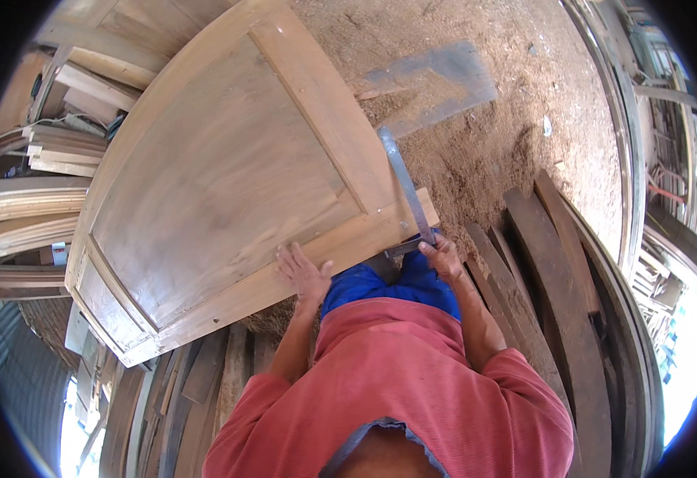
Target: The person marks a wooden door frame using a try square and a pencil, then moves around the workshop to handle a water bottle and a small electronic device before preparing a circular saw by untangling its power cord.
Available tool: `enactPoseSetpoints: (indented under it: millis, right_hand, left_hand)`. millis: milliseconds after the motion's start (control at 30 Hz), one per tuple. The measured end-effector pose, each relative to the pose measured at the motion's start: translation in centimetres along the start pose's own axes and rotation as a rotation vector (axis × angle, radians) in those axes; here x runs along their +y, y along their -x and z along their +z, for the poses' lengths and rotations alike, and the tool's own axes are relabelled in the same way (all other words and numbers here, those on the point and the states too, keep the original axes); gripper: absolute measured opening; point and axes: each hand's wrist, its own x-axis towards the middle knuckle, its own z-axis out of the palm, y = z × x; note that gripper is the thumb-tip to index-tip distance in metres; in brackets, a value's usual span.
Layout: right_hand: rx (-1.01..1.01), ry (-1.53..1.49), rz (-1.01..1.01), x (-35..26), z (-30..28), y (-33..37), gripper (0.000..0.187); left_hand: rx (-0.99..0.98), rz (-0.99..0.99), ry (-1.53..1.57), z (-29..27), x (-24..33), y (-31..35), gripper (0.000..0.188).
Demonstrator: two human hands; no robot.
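A large wooden panel door with a light frame and a greyish-brown inner panel lies in front of me, its near edge at my lap. My left hand rests on the near rail of the door, fingers spread. My right hand is closed on a try square at the door's right end. Its long metal blade lies across the corner of the frame and points away from me. The dark stock is low against the near edge, partly hidden by my fingers.
Stacked dark boards lie close on my right, and more planks at the lower left. Piled lumber stands at the far left. Sawdust covers the ground beyond the door, with a flat grey board on it.
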Motion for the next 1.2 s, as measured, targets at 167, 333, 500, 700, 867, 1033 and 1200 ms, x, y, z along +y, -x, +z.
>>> enactPoseSetpoints:
  millis: [167,333,500,700,867,1033,1200]
  right_hand:
    - [-0.033,-0.058,0.063,2.3,0.4,-0.7,0.023]
    - [-0.046,-0.088,0.039,1.8,-0.1,-0.8,0.019]
    - [-0.127,-0.124,0.095,3.2,-2.4,-0.4,0.015]
    - [0.165,-0.484,0.134,6.4,-2.1,-1.5,0.009]
    - [0.116,-0.292,0.058,4.1,0.3,-1.6,0.01]
    - [0.167,-0.269,-0.025,4.3,2.8,-2.3,0.011]
    - [0.135,-0.402,0.043,3.8,2.6,-2.1,0.025]
  left_hand:
    - [-0.168,0.689,0.027,-1.4,11.8,1.8,0.109]
    - [-0.334,0.957,0.025,1.5,16.6,1.8,0.106]
    - [-0.357,1.011,-0.104,2.7,16.7,1.2,0.113]
    - [-0.372,1.013,-0.139,2.2,16.8,1.1,0.111]
    - [-0.323,1.011,-0.083,2.8,17.0,0.8,0.117]
    - [-0.296,1.005,-0.122,3.9,16.5,0.3,0.109]
    - [-0.141,1.073,-0.081,4.0,17.0,-2.1,0.089]
